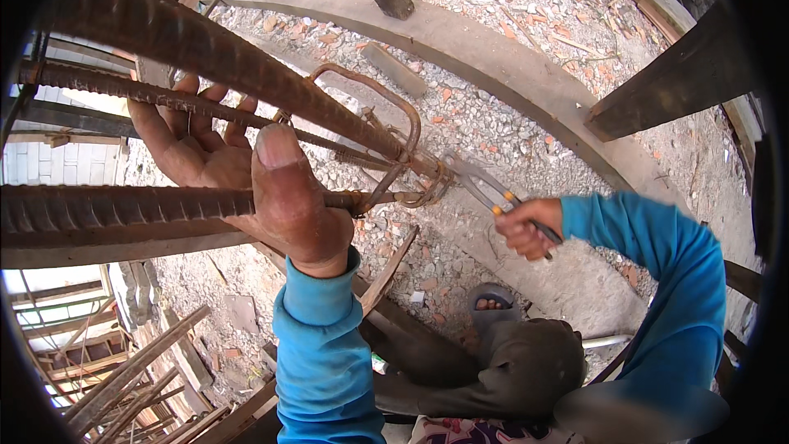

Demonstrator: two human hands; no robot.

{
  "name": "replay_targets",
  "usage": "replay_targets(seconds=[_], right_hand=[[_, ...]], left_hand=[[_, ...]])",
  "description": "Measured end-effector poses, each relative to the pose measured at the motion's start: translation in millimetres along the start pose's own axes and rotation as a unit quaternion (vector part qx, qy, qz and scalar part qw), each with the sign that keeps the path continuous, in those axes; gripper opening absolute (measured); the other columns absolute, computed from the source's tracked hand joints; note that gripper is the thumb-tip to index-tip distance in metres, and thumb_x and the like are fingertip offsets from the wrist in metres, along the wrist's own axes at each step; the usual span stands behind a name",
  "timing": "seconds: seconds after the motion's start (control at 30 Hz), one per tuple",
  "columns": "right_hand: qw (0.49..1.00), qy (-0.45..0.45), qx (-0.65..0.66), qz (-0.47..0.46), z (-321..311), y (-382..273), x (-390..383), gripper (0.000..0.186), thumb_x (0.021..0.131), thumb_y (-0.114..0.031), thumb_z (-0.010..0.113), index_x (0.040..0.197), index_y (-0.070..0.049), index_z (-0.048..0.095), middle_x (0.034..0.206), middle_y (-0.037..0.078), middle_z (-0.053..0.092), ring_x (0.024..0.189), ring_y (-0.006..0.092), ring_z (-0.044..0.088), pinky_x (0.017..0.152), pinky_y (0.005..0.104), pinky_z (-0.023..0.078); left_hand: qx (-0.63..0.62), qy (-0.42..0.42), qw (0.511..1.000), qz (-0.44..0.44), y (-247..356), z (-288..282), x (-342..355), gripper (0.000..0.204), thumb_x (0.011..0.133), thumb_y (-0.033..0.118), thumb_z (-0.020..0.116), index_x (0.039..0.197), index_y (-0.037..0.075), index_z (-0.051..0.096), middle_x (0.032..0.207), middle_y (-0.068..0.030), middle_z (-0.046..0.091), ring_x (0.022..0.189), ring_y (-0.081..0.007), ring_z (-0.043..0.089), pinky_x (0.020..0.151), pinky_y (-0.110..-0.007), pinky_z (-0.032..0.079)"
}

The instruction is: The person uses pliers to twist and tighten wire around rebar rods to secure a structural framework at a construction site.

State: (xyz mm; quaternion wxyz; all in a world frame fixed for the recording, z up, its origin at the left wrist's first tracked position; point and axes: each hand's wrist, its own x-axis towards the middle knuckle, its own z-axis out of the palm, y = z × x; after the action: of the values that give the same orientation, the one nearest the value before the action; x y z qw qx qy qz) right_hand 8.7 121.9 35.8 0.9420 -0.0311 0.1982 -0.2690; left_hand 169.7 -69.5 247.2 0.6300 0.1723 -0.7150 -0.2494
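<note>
My right hand (526, 228) is closed round the handles of long-handled pliers (485, 187), grey metal with yellow bands and dark grips. Their jaws meet the tied end of a rebar cage, beside a bent stirrup (411, 111). Thick rusty ribbed rebars (197, 45) run from that end toward the upper left. Palm up among the bars, my left hand (234, 156) has its fingers apart, passing behind a thinner rebar (107, 86). Its thumb stands up, apart from the fingers, and the hand's base lies over the lower rebar (123, 207).
A curved concrete edge (501, 66) crosses the rubble ground, with dark wooden posts (674, 74) standing on it. Loose timber (123, 378) lies at the lower left. My sandalled foot (493, 304) rests below the pliers, near a broken wooden strip (390, 271).
</note>
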Motion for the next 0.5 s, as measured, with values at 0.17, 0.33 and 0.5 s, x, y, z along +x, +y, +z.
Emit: replay_targets(seconds=[0.17, 0.33, 0.5], right_hand=[[0.829, 0.341, -0.402, 0.188, -57, 176, -69, 0.032, 0.092, -0.037, 0.063, 0.08, -0.008, 0.056, 0.062, -0.001, 0.048, 0.049, 0.0088, 0.044, 0.044, 0.0266, 0.037], [0.824, 0.446, -0.28, -0.21, -51, 180, -40, 0.03, 0.094, -0.032, 0.058, 0.103, -0.003, 0.059, 0.066, 0.002, 0.055, 0.056, 0.0103, 0.051, 0.054, 0.0295, 0.044], [0.605, 0.53, -0.474, -0.359, -19, 37, -2, 0.039, 0.095, -0.028, 0.055, 0.126, -0.005, 0.055, 0.089, 0.014, 0.064, 0.081, 0.0242, 0.06, 0.073, 0.0383, 0.048]], left_hand=[[-0.036, 0.019, 0.999, 0.006, -5, 14, -8, 0.062, 0.085, 0.031, 0.047, 0.134, -0.006, 0.039, 0.141, -0.016, 0.031, 0.124, -0.0256, 0.04, 0.102, -0.043, 0.037], [-0.09, 0.043, 0.994, -0.035, 8, 12, 6, 0.093, 0.071, 0.026, 0.067, 0.148, 0.0, 0.02, 0.129, -0.016, 0.04, 0.115, -0.0255, 0.041, 0.096, -0.043, 0.039], [-0.031, -0.002, 1.0, -0.001, -2, 0, 3, 0.056, 0.086, 0.026, 0.048, 0.134, -0.001, 0.04, 0.143, -0.0133, 0.026, 0.126, -0.0255, 0.039, 0.102, -0.043, 0.039]])
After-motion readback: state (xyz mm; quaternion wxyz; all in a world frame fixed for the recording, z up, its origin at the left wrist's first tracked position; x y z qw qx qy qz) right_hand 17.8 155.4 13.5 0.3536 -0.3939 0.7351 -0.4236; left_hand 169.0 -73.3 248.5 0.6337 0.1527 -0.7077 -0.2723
